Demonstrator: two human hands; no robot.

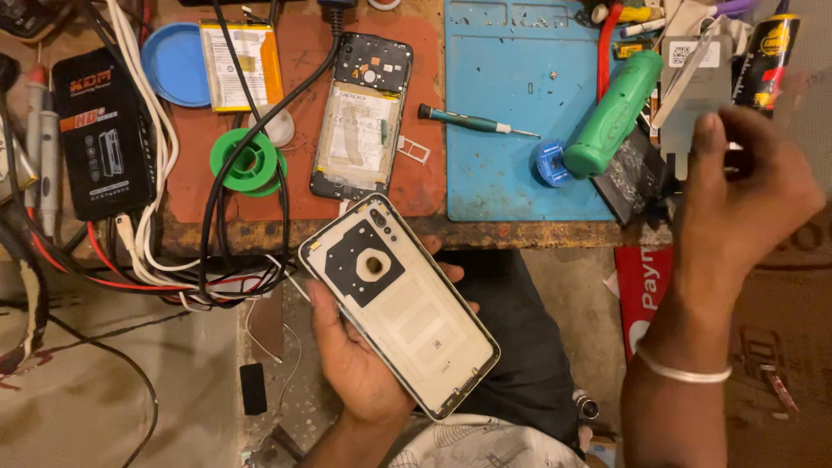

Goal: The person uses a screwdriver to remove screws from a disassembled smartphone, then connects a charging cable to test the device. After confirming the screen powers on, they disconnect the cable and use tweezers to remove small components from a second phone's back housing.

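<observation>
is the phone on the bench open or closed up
Open. The phone lies on the red mat with its back off, battery and black upper board bare; the left hand holds a separate back cover.

Your worn wooden bench [520, 232] carries a red mat [199, 182] and a blue mat [507, 173]; on them you have an opened phone [360, 117], a green spool [247, 162], a battery [240, 65], a screwdriver [472, 121]

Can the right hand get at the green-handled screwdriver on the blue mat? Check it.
Probably yes. The right hand is raised at the bench's right end, and the screwdriver lies alone on the blue mat; only the green bottle sits between them.
</observation>
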